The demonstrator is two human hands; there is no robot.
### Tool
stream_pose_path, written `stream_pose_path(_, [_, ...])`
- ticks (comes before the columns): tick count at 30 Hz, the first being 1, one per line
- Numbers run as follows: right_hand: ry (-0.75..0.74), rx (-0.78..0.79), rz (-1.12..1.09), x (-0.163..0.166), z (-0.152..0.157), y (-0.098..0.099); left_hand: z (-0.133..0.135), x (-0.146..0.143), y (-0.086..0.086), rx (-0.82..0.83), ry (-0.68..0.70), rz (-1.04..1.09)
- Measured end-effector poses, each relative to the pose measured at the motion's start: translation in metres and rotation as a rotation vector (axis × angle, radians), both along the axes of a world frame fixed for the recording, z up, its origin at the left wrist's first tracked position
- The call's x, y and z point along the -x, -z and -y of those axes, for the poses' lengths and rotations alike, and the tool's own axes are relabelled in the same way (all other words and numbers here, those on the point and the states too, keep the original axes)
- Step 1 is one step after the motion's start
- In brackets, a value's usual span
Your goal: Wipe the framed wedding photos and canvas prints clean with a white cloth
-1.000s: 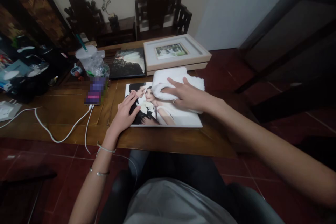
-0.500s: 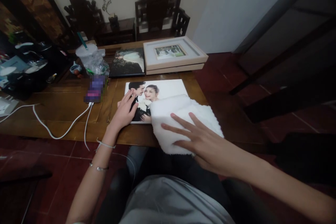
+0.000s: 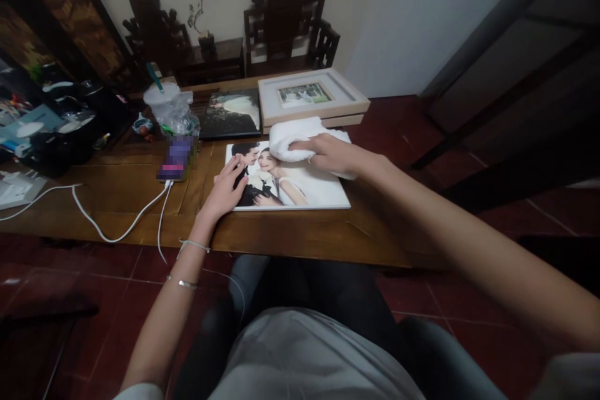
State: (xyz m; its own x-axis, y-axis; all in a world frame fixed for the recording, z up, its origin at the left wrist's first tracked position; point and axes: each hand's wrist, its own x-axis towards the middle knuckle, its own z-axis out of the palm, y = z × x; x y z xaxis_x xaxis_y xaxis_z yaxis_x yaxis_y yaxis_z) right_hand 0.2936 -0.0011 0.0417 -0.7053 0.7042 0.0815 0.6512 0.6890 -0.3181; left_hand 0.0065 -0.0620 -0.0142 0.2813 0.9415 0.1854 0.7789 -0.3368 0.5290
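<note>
A white-backed photo panel (image 3: 319,192) showing a couple lies flat on the wooden table (image 3: 281,231). My left hand (image 3: 227,187) rests on its left edge with the fingers stretched over the picture. My right hand (image 3: 328,153) is closed on a fluffy white cloth (image 3: 295,131), bunched at the panel's upper right part. The cloth covers the panel's top edge there and part of its far right corner. Some of the right hand's fingers are hidden in the folds.
Behind the panel lie a dark photo panel (image 3: 232,111) and a pale wooden picture frame (image 3: 314,100). On the left are a phone (image 3: 178,159) with white cables (image 3: 96,234), a lidded cup (image 3: 162,97) with a straw, and a power strip (image 3: 21,189). Dark chairs (image 3: 284,12) stand farther back.
My right hand has moved the cloth away from me, from the panel's near right part to its far edge, and gathered it up. My left hand stays on the panel.
</note>
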Motion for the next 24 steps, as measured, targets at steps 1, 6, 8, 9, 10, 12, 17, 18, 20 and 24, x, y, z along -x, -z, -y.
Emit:
stream_pose_path(1, [0.013,0.002,-0.002,0.002,0.0,0.0,-0.002,0.0,-0.001,-0.001,0.007,-0.006])
stream_pose_path(6, [0.006,-0.016,0.036,0.003,0.035,0.008,-0.006,0.001,0.001,-0.01,0.004,-0.003])
stream_pose_path(8, [-0.014,-0.029,0.047,0.0,0.063,0.012,-0.005,0.0,0.002,-0.012,-0.003,0.003])
stream_pose_path(9, [-0.031,-0.032,0.044,-0.002,0.078,0.013,-0.005,-0.001,0.003,-0.013,-0.003,0.007])
stream_pose_path(10, [-0.058,-0.031,0.041,-0.004,0.092,0.013,-0.004,-0.001,0.002,-0.015,0.0,0.011])
stream_pose_path(12, [-0.12,-0.022,0.035,-0.008,0.117,0.012,-0.003,-0.002,0.001,-0.016,0.005,0.016])
stream_pose_path(17, [-0.182,0.058,0.066,-0.014,0.134,0.0,-0.004,0.001,-0.005,0.006,0.024,-0.019])
stream_pose_path(18, [-0.171,0.074,0.07,-0.014,0.131,-0.002,-0.005,0.002,-0.006,0.002,0.038,-0.026])
stream_pose_path(20, [-0.147,0.083,0.073,-0.014,0.12,-0.002,-0.006,0.004,-0.006,-0.019,0.061,-0.027])
stream_pose_path(24, [-0.085,0.029,0.067,-0.012,0.087,0.004,-0.004,0.006,-0.002,-0.044,0.05,-0.02])
